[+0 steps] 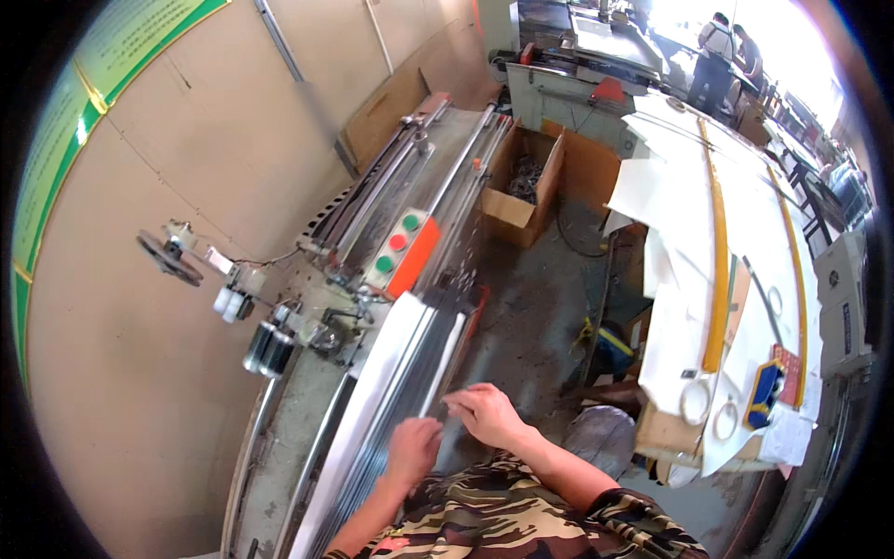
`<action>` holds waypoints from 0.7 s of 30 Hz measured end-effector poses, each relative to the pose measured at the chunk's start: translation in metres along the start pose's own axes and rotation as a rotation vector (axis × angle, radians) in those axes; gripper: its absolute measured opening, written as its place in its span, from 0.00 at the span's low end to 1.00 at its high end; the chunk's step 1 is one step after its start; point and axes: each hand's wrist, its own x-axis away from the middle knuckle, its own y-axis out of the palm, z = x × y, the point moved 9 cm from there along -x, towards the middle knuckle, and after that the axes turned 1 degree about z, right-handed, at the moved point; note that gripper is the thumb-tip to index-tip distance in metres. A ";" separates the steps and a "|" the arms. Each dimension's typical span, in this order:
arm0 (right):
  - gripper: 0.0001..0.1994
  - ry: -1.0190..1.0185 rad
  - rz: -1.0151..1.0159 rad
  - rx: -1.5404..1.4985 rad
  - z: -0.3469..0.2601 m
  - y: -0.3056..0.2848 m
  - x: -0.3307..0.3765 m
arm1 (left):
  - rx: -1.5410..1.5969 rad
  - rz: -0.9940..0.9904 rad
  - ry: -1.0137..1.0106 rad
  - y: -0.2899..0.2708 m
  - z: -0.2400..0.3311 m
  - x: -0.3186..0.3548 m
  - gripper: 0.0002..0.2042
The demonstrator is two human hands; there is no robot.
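My left hand (414,449) is closed beside the near edge of a long machine, and whatever its fingers hold, if anything, is hidden. Just right of it, my right hand (486,415) has thumb and forefinger brought together in a pinch. Anything between those fingertips is too small to make out. Both hands hover by a bundle of long thin metal-looking strips (402,380) lying along the machine bed. A broad white strip (374,374) runs beside the bundle on its left.
An orange button box (414,259) sits on the machine (312,410). Beyond stands an open cardboard box (510,209) with dark scraps. At right, a table (670,430) bears white sheets, long yellow strips (717,252), tape rolls and a blue-yellow tool (765,395). Two people are far off.
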 end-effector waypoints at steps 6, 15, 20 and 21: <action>0.11 0.036 0.374 -0.036 0.018 -0.124 -0.058 | -0.073 0.037 0.184 0.018 0.036 -0.159 0.16; 0.11 0.084 -0.033 0.080 0.065 -0.164 -0.093 | -0.368 -0.203 0.255 0.130 -0.040 -0.429 0.32; 0.11 0.306 0.047 0.218 0.124 -0.236 -0.105 | -0.532 -0.891 -0.028 0.230 -0.102 -0.514 0.39; 0.11 0.333 0.086 0.220 0.128 -0.255 -0.109 | -0.553 -1.060 -0.081 0.245 -0.118 -0.507 0.40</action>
